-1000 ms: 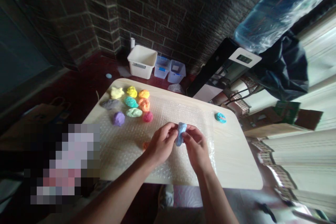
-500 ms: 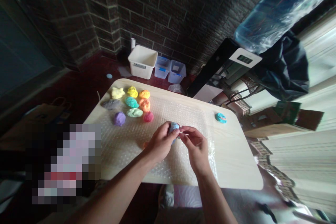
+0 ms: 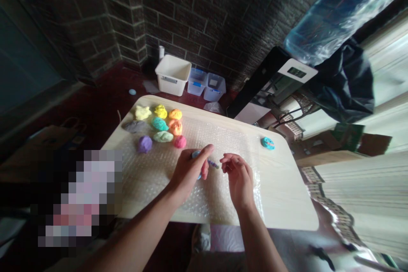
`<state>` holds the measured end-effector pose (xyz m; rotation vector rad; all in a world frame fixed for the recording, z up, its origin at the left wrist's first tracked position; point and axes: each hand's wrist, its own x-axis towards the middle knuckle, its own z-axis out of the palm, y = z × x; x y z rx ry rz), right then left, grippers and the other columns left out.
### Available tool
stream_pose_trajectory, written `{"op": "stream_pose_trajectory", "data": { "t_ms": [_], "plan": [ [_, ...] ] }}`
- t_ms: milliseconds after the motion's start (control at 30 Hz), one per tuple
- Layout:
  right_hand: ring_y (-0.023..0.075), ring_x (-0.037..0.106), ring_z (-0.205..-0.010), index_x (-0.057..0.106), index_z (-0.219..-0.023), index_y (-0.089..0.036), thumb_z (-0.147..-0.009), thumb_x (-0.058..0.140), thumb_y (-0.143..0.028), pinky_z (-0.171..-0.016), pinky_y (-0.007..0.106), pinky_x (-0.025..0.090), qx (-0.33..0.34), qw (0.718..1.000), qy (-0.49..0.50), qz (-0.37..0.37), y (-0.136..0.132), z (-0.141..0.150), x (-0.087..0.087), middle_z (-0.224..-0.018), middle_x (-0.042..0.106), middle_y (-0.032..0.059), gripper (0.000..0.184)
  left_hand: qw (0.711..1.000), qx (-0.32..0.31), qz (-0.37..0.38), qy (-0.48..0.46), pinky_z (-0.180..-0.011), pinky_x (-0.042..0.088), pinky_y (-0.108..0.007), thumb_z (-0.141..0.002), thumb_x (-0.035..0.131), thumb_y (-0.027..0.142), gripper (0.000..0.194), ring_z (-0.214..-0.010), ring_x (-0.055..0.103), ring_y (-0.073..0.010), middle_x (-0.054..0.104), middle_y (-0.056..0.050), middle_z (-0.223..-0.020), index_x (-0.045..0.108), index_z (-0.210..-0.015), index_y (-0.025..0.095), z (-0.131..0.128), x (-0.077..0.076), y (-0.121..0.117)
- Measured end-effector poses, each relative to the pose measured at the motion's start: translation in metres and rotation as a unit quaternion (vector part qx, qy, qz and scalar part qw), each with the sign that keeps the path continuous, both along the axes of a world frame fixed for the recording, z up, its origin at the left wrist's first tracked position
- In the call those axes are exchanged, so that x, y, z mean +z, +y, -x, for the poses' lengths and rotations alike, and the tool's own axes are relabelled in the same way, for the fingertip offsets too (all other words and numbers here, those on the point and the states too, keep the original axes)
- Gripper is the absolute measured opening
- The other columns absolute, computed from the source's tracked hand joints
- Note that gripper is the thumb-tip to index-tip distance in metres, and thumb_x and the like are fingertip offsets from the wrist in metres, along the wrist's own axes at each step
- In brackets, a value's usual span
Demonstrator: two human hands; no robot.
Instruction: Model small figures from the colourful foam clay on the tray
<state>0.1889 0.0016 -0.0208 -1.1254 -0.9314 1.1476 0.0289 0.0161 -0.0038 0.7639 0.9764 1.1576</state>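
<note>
My left hand (image 3: pixel 188 170) is closed around a light blue clay lump (image 3: pixel 196 154) over the bubble wrap sheet (image 3: pixel 153 174) on the pale wooden table (image 3: pixel 283 187). A thin blue strand (image 3: pixel 213 163) of the clay sticks out toward my right hand (image 3: pixel 237 176). My right hand hovers just right of it, fingers curled and apart, holding nothing. At the table's far left lie several clay lumps: yellow (image 3: pixel 142 113), orange (image 3: pixel 175 126), teal (image 3: pixel 158 123), purple (image 3: pixel 145 144), pink (image 3: pixel 180 141), grey (image 3: pixel 134 126).
A small blue clay piece (image 3: pixel 268 143) sits alone near the table's right edge. Beyond the table stand a white bin (image 3: pixel 172 74) and two clear boxes (image 3: pixel 207 85) against a dark brick wall. A blurred-out area lies to the left.
My hands held the blue clay between them and kneaded it. Now the right hand has let go and the left hand has lowered with the clay toward the bubble wrap.
</note>
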Motion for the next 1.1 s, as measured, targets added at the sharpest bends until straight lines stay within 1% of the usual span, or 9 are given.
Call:
{"op": "stream_pose_trajectory", "data": {
  "t_ms": [133, 267, 400, 533, 733, 867, 967, 1033, 1100],
  "plan": [
    [0.0166, 0.055, -0.07, 0.083, -0.091, -0.02, -0.094, 0.068, -0.038, -0.067, 0.033, 0.042, -0.006, 1.0, 0.011, 0.007, 0.001, 0.0, -0.001, -0.084, 0.075, 0.0051, 0.024, 0.999, 0.024, 0.019, -0.045, -0.046, 0.037, -0.027, -0.089, 0.071, 0.049, 0.055, -0.037, 0.049, -0.0129, 0.046, 0.004, -0.041, 0.046, -0.048, 0.023, 0.0, 0.002, 0.001],
    [0.0173, 0.056, -0.07, 0.083, -0.092, -0.02, -0.093, 0.068, -0.038, -0.067, 0.033, 0.043, -0.005, 1.0, 0.009, 0.008, 0.001, 0.0, -0.002, -0.083, 0.075, 0.0052, 0.023, 0.997, 0.043, 0.032, -0.05, -0.041, 0.031, -0.025, -0.086, 0.072, 0.043, 0.051, -0.034, 0.043, -0.0099, 0.044, 0.005, -0.04, 0.046, -0.047, 0.022, 0.001, 0.004, 0.001],
    [0.0172, 0.056, -0.07, 0.083, -0.092, -0.02, -0.094, 0.068, -0.039, -0.067, 0.033, 0.043, -0.004, 1.0, 0.008, 0.009, 0.001, 0.0, -0.002, -0.083, 0.074, 0.0052, 0.023, 0.996, 0.026, 0.053, -0.074, -0.036, 0.026, -0.024, -0.085, 0.07, 0.045, 0.053, -0.03, 0.035, -0.0084, 0.037, 0.007, -0.037, 0.043, -0.046, 0.023, 0.002, 0.006, 0.0],
    [0.0173, 0.056, -0.07, 0.082, -0.09, -0.02, -0.093, 0.069, -0.039, -0.067, 0.033, 0.043, -0.004, 1.0, 0.009, 0.012, 0.001, 0.0, -0.001, -0.082, 0.075, 0.0053, 0.024, 0.993, 0.02, 0.071, -0.094, -0.033, 0.021, -0.023, -0.08, 0.072, 0.045, 0.052, -0.029, 0.029, -0.0073, 0.033, 0.009, -0.036, 0.04, -0.045, 0.024, 0.002, 0.009, -0.001],
    [0.0176, 0.056, -0.068, 0.082, -0.091, -0.02, -0.093, 0.069, -0.039, -0.066, 0.033, 0.044, -0.006, 1.0, -0.002, 0.009, 0.001, 0.001, -0.002, -0.081, 0.075, 0.0053, 0.024, 0.99, 0.022, 0.087, -0.11, -0.03, 0.017, -0.023, -0.073, 0.073, 0.044, 0.052, -0.027, 0.024, -0.0068, 0.027, 0.01, -0.034, 0.036, -0.042, 0.026, 0.0, 0.017, -0.001],
    [0.0177, 0.057, -0.069, 0.082, -0.091, -0.02, -0.093, 0.069, -0.039, -0.066, 0.033, 0.044, -0.004, 1.0, -0.001, 0.014, 0.001, 0.001, -0.003, -0.081, 0.075, 0.0055, 0.023, 0.988, 0.011, 0.091, -0.123, -0.03, 0.016, -0.023, -0.073, 0.072, 0.044, 0.051, -0.027, 0.021, -0.0067, 0.025, 0.01, -0.034, 0.036, -0.043, 0.026, -0.001, 0.018, -0.002],
    [0.0178, 0.057, -0.069, 0.082, -0.09, -0.02, -0.093, 0.069, -0.039, -0.066, 0.033, 0.044, -0.002, 1.0, -0.002, 0.014, 0.001, 0.0, -0.003, -0.08, 0.075, 0.0056, 0.023, 0.989, 0.005, 0.081, -0.125, -0.032, 0.019, -0.024, -0.078, 0.07, 0.045, 0.051, -0.028, 0.025, -0.0076, 0.029, 0.009, -0.035, 0.038, -0.044, 0.025, 0.0, 0.014, -0.001],
    [0.0181, 0.057, -0.068, 0.082, -0.09, -0.02, -0.093, 0.069, -0.04, -0.066, 0.034, 0.045, -0.004, 1.0, -0.003, 0.013, 0.001, 0.0, -0.003, -0.08, 0.075, 0.0057, 0.024, 0.992, 0.005, 0.059, -0.112, -0.036, 0.028, -0.024, -0.082, 0.069, 0.043, 0.049, -0.032, 0.035, -0.0086, 0.037, 0.006, -0.038, 0.042, -0.045, 0.024, 0.001, 0.01, 0.0],
    [0.018, 0.057, -0.068, 0.082, -0.09, -0.02, -0.093, 0.069, -0.04, -0.066, 0.034, 0.045, -0.005, 1.0, -0.002, 0.014, 0.001, 0.0, -0.003, -0.081, 0.075, 0.0058, 0.024, 0.996, 0.011, 0.031, -0.086, -0.045, 0.038, -0.023, -0.085, 0.067, 0.04, 0.047, -0.039, 0.047, -0.0097, 0.048, 0.003, -0.042, 0.046, -0.047, 0.022, 0.002, 0.008, 0.0]
  ]
}}
